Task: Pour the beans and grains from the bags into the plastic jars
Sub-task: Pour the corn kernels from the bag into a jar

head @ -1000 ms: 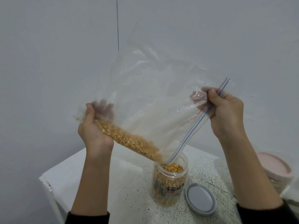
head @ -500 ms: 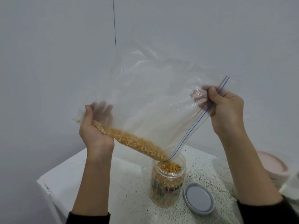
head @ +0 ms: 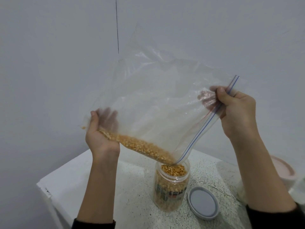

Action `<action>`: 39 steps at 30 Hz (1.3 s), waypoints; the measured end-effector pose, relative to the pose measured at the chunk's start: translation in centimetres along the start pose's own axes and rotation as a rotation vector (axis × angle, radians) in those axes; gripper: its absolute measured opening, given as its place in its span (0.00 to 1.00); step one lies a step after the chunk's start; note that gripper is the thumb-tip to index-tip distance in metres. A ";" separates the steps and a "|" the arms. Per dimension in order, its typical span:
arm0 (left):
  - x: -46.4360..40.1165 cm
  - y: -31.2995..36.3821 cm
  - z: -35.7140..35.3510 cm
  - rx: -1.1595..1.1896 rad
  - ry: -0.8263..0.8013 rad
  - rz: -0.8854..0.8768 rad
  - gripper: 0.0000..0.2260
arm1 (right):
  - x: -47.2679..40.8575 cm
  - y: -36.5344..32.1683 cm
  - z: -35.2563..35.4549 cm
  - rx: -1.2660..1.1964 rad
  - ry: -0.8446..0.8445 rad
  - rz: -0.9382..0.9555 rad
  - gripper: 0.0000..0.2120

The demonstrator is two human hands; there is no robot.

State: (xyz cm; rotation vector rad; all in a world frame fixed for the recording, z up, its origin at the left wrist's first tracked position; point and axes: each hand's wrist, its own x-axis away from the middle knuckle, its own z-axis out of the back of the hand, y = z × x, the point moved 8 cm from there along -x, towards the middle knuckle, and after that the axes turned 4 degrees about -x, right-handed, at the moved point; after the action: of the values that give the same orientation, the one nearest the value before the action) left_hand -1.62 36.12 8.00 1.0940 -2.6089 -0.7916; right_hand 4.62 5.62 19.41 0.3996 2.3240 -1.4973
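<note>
Speckled desk [head: 132,187]: both hands, left [head: 102,139] and right [head: 237,111], grip bag [head: 156,104]; jar [head: 170,187] near full, corn [head: 142,146] may overflow.

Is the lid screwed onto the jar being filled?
No, the grey lid lies flat on the table beside the jar, whose open mouth shows yellow kernels.

A plain home-style food-prep corner, it seems: bare grey walls [head: 57,63] meet just behind a white speckled tabletop [head: 135,187], on which stand a kernel-filled plastic jar [head: 170,187], its grey lid [head: 203,202] beside it, and a pink-lidded container [head: 282,171] farther right.
</note>
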 end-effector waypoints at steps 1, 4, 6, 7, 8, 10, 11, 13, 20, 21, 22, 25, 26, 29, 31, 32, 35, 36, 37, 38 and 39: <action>-0.1 0.0 0.1 0.016 -0.007 0.000 0.07 | 0.0 0.0 0.1 -0.003 0.001 0.003 0.09; -0.5 0.2 0.4 0.069 -0.036 -0.012 0.12 | 0.0 0.2 0.4 -0.010 0.017 0.006 0.10; -0.7 0.3 0.6 0.062 -0.036 -0.025 0.11 | 0.0 0.9 0.7 -0.035 0.031 -0.007 0.10; -0.7 0.3 0.8 0.048 -0.031 -0.029 0.09 | 0.0 1.3 0.9 -0.051 0.038 -0.015 0.10; -0.7 0.4 0.9 0.028 -0.026 -0.030 0.06 | 0.0 1.7 1.0 -0.066 0.043 -0.022 0.09; -0.6 0.8 0.9 -0.008 -0.018 -0.057 0.02 | 0.0 2.1 1.2 -0.086 0.047 -0.027 0.09; -0.6 1.2 0.8 -0.036 -0.014 -0.091 0.02 | 0.0 2.1 1.2 -0.091 0.048 -0.027 0.10; -0.2 2.0 0.2 -0.109 0.000 -0.183 0.04 | 0.0 2.1 1.1 -0.095 0.043 -0.022 0.10; 0.6 2.0 -0.8 -0.231 0.020 -0.333 0.04 | 0.0 2.4 0.8 -0.099 0.038 -0.039 0.10; 0.7 1.8 -0.7 -0.216 0.022 -0.344 0.05 | 0.0 2.5 0.8 -0.100 0.041 -0.044 0.10; 0.8 1.8 -0.5 -0.174 0.031 -0.346 0.06 | 0.0 2.5 0.8 -0.100 0.044 -0.047 0.10; 0.3 1.3 0.5 -0.039 0.046 -0.330 0.13 | 0.1 2.5 0.8 -0.101 0.053 -0.049 0.10; 0.2 1.2 0.9 0.008 0.054 -0.313 0.16 | 0.1 2.4 0.7 -0.103 0.054 -0.051 0.10; -0.2 1.2 2.1 0.041 0.118 -0.329 0.10 | 0.1 2.4 0.6 -0.112 0.050 -0.054 0.10; -0.2 1.4 2.4 0.017 0.157 -0.362 0.06 | 0.0 2.4 0.6 -0.109 0.048 -0.057 0.10; -0.2 1.7 2.4 -0.009 0.157 -0.385 0.08 | 0.0 2.4 0.6 -0.108 0.047 -0.059 0.10; 0.3 2.8 1.6 -0.077 0.101 -0.399 0.11 | 0.0 2.4 0.6 -0.113 0.041 -0.061 0.10; 0.2 3.0 1.6 -0.103 0.098 -0.391 0.11 | 0.1 2.4 0.5 -0.117 0.040 -0.060 0.10; 0.1 3.2 1.6 -0.129 0.088 -0.378 0.11 | 0.1 2.3 0.5 -0.120 0.039 -0.059 0.10; 0.0 3.3 1.6 -0.153 0.075 -0.365 0.12 | 0.1 2.3 0.4 -0.122 0.037 -0.059 0.09; -0.1 3.5 1.7 -0.172 0.059 -0.356 0.15 | 0.1 2.2 0.3 -0.126 0.035 -0.059 0.10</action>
State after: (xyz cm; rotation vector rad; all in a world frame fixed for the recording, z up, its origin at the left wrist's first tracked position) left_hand -4.27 38.91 8.49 1.5244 -2.2764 -1.0154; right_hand 5.48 6.26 17.43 0.3298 2.4615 -1.3713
